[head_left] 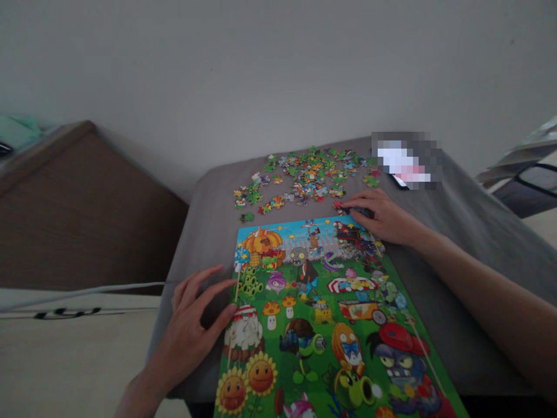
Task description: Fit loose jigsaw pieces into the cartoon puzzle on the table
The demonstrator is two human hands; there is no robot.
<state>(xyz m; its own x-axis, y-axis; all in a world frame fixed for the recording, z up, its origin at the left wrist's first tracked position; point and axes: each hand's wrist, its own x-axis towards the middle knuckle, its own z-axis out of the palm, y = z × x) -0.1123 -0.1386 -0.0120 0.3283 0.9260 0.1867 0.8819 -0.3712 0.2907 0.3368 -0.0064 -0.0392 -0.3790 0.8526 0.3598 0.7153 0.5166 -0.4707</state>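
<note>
A puzzle board (304, 337), printed with cartoon plants and zombies on green, lies on the grey cloth in front of me. My left hand (195, 316) is open at the board's left side, fingers spread and fingertips at its edge. Beyond the upper right corner, my right hand (378, 217) has its fingertips and thumb closed around a small red and dark jigsaw piece (337, 206), low over the cloth. The fingers partly cover that piece. Behind the board lies a loose pile of multicoloured jigsaw pieces (313, 171), with a few strays toward the left.
A phone (402, 165) with a lit, blurred screen rests at the back right of the grey cloth-covered table (204, 215). A brown wooden furniture panel (108, 220) stands at left. A white cable (87, 289) runs toward the table's left edge. A pale wall rises behind.
</note>
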